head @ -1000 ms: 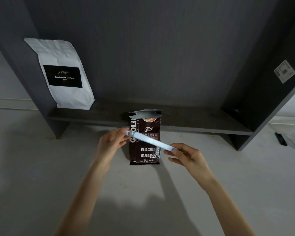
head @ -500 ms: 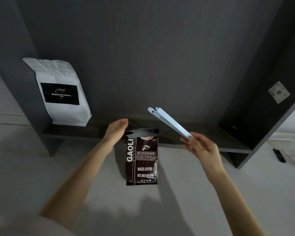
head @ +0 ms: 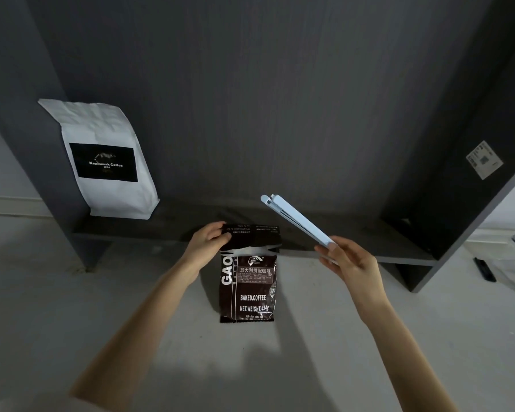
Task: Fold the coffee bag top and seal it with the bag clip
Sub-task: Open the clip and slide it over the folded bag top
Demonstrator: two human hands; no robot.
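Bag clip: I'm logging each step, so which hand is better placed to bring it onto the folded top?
Right. The right hand already holds the bag clip raised beside the dark coffee bag, while the left hand pins the folded top down.

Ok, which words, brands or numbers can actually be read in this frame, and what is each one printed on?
"Kapiluwak Coffee": black label of the white bag.
"GAO", cut off by the folded top: dark coffee bag.
"BAKED.COFFEE": same bag.
"NET.WEIGHT:454g": same bag.
"意大利拼配咖啡": same bag.
Fine print on the folded top under the left hand: too small.
Sticker on the shelf wall: unreadable.
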